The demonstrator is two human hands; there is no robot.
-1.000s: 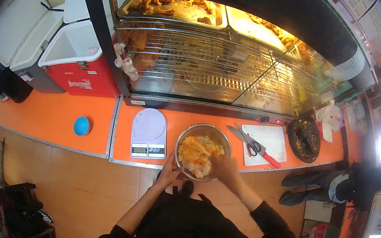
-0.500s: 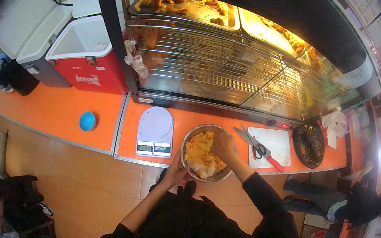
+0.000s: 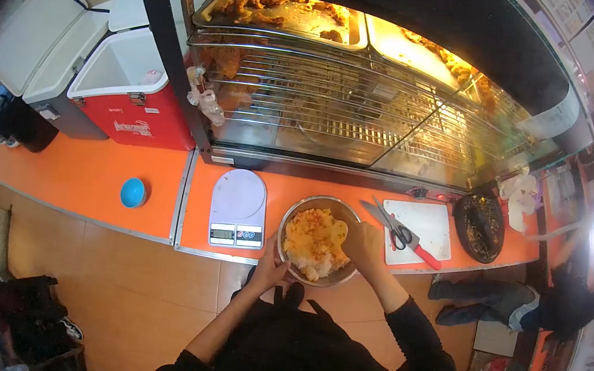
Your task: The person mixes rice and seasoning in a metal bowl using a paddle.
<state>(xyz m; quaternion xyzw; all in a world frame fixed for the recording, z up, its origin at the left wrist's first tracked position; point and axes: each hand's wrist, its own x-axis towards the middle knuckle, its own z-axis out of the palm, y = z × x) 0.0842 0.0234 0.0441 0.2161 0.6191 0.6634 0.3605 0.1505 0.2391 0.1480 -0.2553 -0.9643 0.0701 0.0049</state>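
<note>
A metal mixing bowl (image 3: pixel 338 207) stands at the counter's front edge, holding what looks like rice (image 3: pixel 311 238), orange over much of it and paler towards the near side. My left hand (image 3: pixel 271 266) grips the bowl's near-left rim; some of its fingers are hidden. At the bowl's right side, my right hand (image 3: pixel 364 245) is closed around the handle of a yellow rice paddle (image 3: pixel 339 232), whose flat head lies at the right of the rice. Left of the bowl sits a lilac kitchen scale (image 3: pixel 239 197).
Scissors (image 3: pixel 402 233) and a red-handled knife (image 3: pixel 426 256) lie by a white cutting board (image 3: pixel 436 223). Beyond are a dark pan (image 3: pixel 478 226) and a glass food warmer (image 3: pixel 336 116). A blue bowl (image 3: pixel 133 193) and red cooler (image 3: pixel 148 117) are left. Another person (image 3: pixel 506 303) is at right.
My right hand has moved right and slightly nearer, bringing the paddle from the bowl's middle to its right side. The orange colour looks more mixed through. My left hand stays on the rim.
</note>
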